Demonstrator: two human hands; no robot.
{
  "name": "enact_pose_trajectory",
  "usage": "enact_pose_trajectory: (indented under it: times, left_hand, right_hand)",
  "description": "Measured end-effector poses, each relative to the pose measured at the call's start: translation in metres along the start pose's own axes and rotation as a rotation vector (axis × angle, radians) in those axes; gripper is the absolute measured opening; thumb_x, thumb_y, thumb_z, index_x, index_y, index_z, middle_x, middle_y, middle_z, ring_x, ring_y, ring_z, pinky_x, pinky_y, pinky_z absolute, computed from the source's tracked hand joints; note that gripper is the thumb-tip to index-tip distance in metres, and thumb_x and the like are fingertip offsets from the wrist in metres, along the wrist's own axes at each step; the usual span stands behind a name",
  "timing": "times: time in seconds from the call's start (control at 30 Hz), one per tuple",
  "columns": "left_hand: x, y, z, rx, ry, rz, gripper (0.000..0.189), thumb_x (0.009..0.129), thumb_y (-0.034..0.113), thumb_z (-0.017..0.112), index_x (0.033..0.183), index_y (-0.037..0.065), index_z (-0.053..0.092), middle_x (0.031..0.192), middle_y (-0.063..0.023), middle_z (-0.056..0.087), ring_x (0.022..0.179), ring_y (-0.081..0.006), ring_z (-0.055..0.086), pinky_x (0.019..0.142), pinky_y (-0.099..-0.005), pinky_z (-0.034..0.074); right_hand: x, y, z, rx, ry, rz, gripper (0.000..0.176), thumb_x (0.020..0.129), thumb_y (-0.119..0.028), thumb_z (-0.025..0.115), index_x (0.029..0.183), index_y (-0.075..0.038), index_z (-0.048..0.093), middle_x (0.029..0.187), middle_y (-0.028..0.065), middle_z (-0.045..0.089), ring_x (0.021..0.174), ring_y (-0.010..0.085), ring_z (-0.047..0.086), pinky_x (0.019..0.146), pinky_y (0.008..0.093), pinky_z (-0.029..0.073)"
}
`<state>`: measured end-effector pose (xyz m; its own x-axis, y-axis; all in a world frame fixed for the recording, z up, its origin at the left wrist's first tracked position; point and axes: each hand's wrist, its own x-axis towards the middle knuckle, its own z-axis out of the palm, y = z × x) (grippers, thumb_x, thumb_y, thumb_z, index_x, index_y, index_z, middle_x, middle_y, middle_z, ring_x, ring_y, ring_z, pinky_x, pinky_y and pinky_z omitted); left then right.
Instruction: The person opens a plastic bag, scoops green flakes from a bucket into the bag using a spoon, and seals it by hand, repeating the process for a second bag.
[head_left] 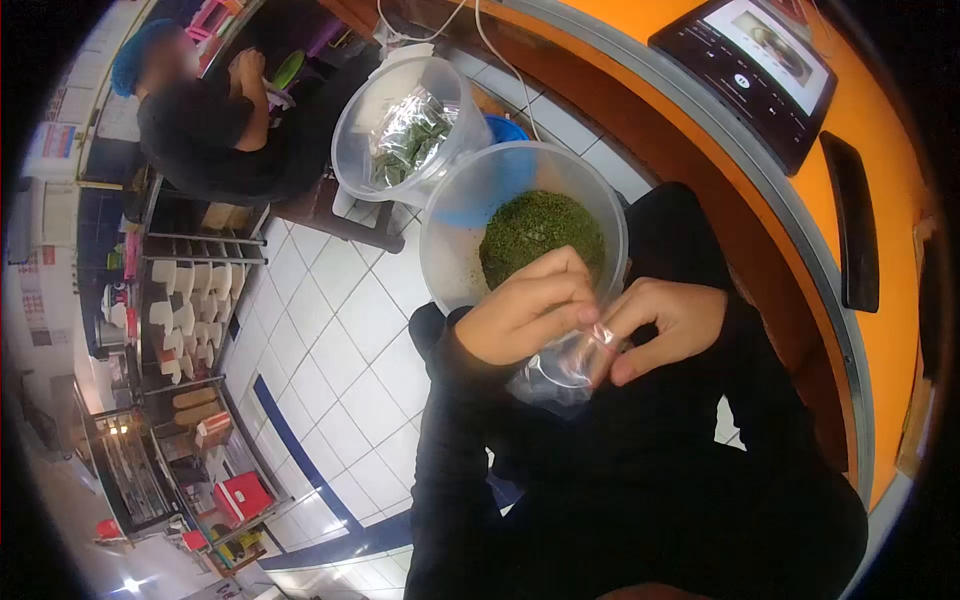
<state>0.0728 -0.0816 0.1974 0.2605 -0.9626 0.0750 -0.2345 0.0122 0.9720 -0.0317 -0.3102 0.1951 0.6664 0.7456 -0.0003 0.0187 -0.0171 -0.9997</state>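
Note:
A small clear plastic bag (555, 378) hangs between my two hands, over my lap. My left hand (530, 308) has its fingers closed on the bag's upper edge. My right hand (665, 325) is at the bag's mouth, its fingers partly inside and its thumb against the outside. Just beyond my hands stands a large translucent bucket (450, 240) with chopped dried green herb (540, 232) at its bottom. No herb can be made out in the bag.
Beyond it, another translucent bucket (350, 150) holds filled small bags (412, 135). A tablet (750, 75) and a black tray-like object (850, 220) lie on the orange counter (800, 225) at right. A person in a blue hair cover (135, 60) works at upper left.

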Motion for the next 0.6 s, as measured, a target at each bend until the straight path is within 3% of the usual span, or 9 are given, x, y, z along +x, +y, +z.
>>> enact_pose_trajectory:
  times: [0.03, 0.1, 0.2, 0.27, 0.33, 0.37, 0.43, 0.47, 0.6]
  left_hand:
    - [0.000, 0.000, 0.000, 0.035, -0.024, -0.007, 0.019, 0.104, 0.018, 0.064, 0.098, 0.000, 0.066, 0.101, -0.0095, 0.055, 0.096, -0.0227, 0.055, 0.086, -0.0341, 0.045]
    - [0.001, -0.003, 0.002, 0.061, -0.035, 0.022, 0.020, 0.104, 0.018, 0.064, 0.097, -0.001, 0.066, 0.102, -0.0097, 0.055, 0.097, -0.0232, 0.056, 0.087, -0.0345, 0.045]
    - [-0.001, -0.006, -0.002, 0.164, -0.032, 0.059, 0.017, 0.104, 0.016, 0.064, 0.103, -0.001, 0.067, 0.105, -0.0113, 0.056, 0.100, -0.0248, 0.057, 0.089, -0.0346, 0.046]
    - [-0.004, -0.004, -0.005, 0.236, -0.015, 0.064, 0.018, 0.104, 0.015, 0.063, 0.110, -0.001, 0.068, 0.107, -0.0126, 0.058, 0.103, -0.0260, 0.059, 0.091, -0.0343, 0.046]
    - [-0.008, 0.007, -0.005, 0.240, 0.201, -0.094, 0.038, 0.096, 0.018, 0.070, 0.130, 0.002, 0.064, 0.115, -0.0163, 0.063, 0.110, -0.0310, 0.063, 0.097, -0.0375, 0.047]
    - [-0.010, 0.012, -0.005, 0.240, 0.200, -0.093, 0.038, 0.096, 0.018, 0.070, 0.130, 0.002, 0.064, 0.115, -0.0163, 0.063, 0.110, -0.0310, 0.063, 0.097, -0.0375, 0.047]
    - [-0.015, 0.019, -0.005, 0.570, 0.114, -0.021, 0.065, 0.084, 0.023, 0.078, 0.144, 0.005, 0.058, 0.120, -0.0180, 0.067, 0.114, -0.0354, 0.064, 0.101, -0.0425, 0.046]
    - [-0.014, 0.013, 0.003, 0.665, 0.159, -0.022, 0.068, 0.075, 0.028, 0.081, 0.136, 0.006, 0.061, 0.117, -0.0174, 0.069, 0.111, -0.0378, 0.065, 0.105, -0.0487, 0.045]
    - [-0.010, -0.002, 0.013, 0.800, 0.180, -0.059, 0.052, 0.077, 0.030, 0.079, 0.121, 0.005, 0.063, 0.107, -0.0149, 0.070, 0.109, -0.0337, 0.067, 0.110, -0.0529, 0.042]
  right_hand:
    - [0.004, -0.008, -0.001, -0.034, -0.107, 0.200, 0.043, 0.103, -0.038, 0.070, 0.133, -0.007, 0.071, 0.102, 0.0081, 0.077, 0.082, 0.0154, 0.070, 0.080, 0.0305, 0.054]
    - [0.012, 0.005, 0.012, -0.040, -0.040, 0.206, 0.046, 0.103, -0.045, 0.068, 0.132, -0.009, 0.073, 0.106, 0.0091, 0.077, 0.079, 0.0160, 0.070, 0.075, 0.0313, 0.056]
    - [0.020, 0.022, 0.014, -0.191, -0.058, -0.078, 0.054, 0.106, -0.050, 0.061, 0.141, -0.010, 0.067, 0.110, 0.0100, 0.077, 0.073, 0.0151, 0.068, 0.067, 0.0301, 0.056]
    - [0.021, 0.006, 0.009, 0.025, -0.028, 0.276, 0.062, 0.109, -0.055, 0.051, 0.148, -0.008, 0.060, 0.111, 0.0108, 0.076, 0.064, 0.0147, 0.066, 0.060, 0.0291, 0.055]
    - [0.020, 0.013, 0.008, 0.065, 0.065, 0.279, 0.065, 0.110, -0.056, 0.046, 0.149, -0.006, 0.057, 0.108, 0.0112, 0.075, 0.062, 0.0148, 0.065, 0.058, 0.0291, 0.055]
    - [0.019, 0.018, 0.009, 0.105, 0.162, 0.281, 0.068, 0.111, -0.058, 0.041, 0.150, -0.004, 0.055, 0.105, 0.0117, 0.075, 0.059, 0.0149, 0.064, 0.055, 0.0292, 0.054]
    - [0.018, 0.021, 0.013, 0.071, 0.228, 0.251, 0.072, 0.111, -0.061, 0.038, 0.146, -0.002, 0.057, 0.094, 0.0100, 0.070, 0.056, 0.0140, 0.063, 0.050, 0.0276, 0.052]
    - [0.019, 0.018, 0.012, 0.150, 0.232, 0.301, 0.071, 0.111, -0.062, 0.038, 0.139, -0.001, 0.060, 0.087, 0.0087, 0.066, 0.053, 0.0141, 0.062, 0.048, 0.0273, 0.050]
    - [0.026, 0.013, 0.013, 0.255, 0.225, 0.429, 0.069, 0.111, -0.063, 0.038, 0.114, 0.000, 0.065, 0.071, 0.0052, 0.057, 0.046, 0.0152, 0.059, 0.044, 0.0261, 0.047]
